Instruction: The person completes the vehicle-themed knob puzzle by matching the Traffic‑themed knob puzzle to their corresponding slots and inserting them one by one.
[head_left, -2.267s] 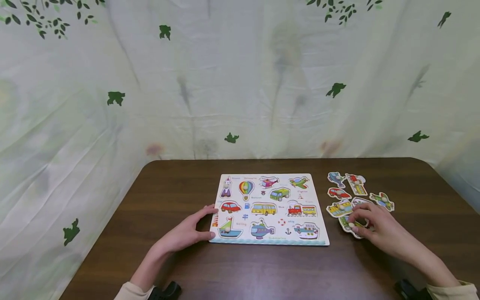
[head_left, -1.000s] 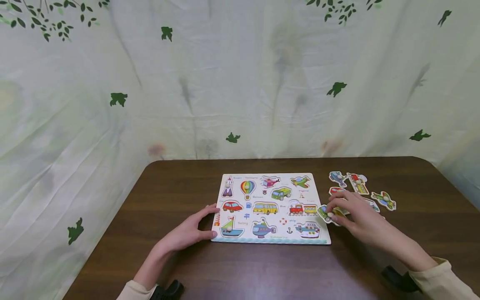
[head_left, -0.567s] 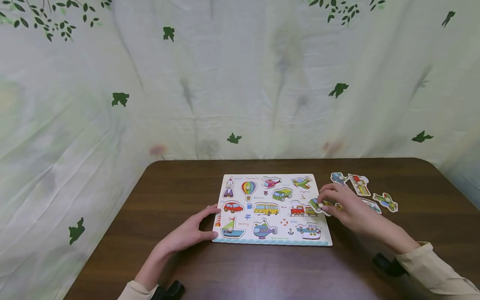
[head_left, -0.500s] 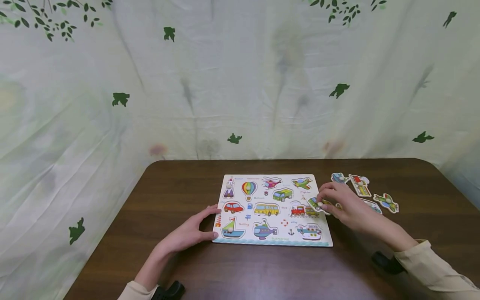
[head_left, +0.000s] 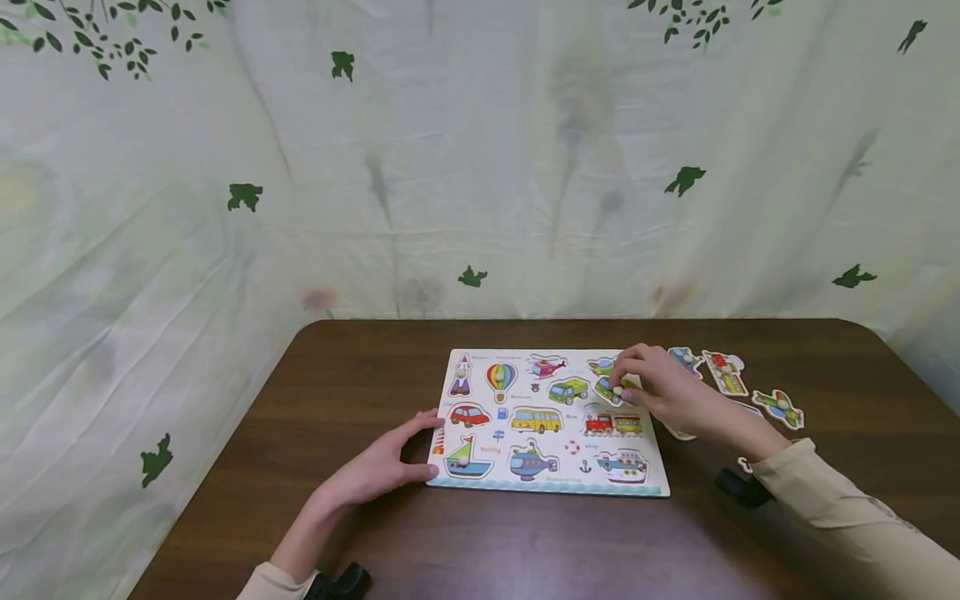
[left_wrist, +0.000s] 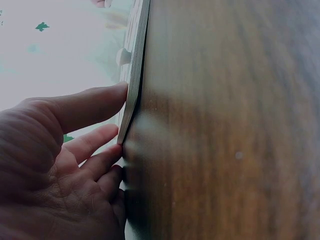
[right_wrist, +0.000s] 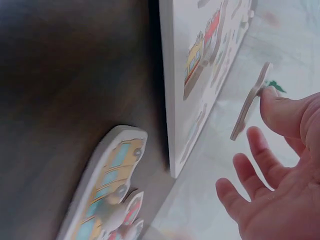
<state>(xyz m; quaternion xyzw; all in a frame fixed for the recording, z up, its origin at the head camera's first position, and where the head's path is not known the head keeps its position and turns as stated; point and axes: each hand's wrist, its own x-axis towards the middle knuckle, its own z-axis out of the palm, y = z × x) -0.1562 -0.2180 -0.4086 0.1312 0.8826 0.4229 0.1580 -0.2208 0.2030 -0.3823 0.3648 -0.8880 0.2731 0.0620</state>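
Pinching the green piece (head_left: 603, 391) by its knob (head_left: 618, 389), your R hand (head_left: 663, 387) is over the board (head_left: 551, 486), right of frame center; L hand (head_left: 386, 457), spread, touches board's left edge. Prob. placing step: next, align w/ truck slot (head_left: 568, 391), lower.

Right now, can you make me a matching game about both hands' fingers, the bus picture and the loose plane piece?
Column 1
1. left fingers
2. right fingers
3. bus picture
4. loose plane piece

Column 2
A. lying on the table
B. touching the edge of the board
C. mostly yellow
D. pinching a green piece

Right pairs: 1-B, 2-D, 3-C, 4-A
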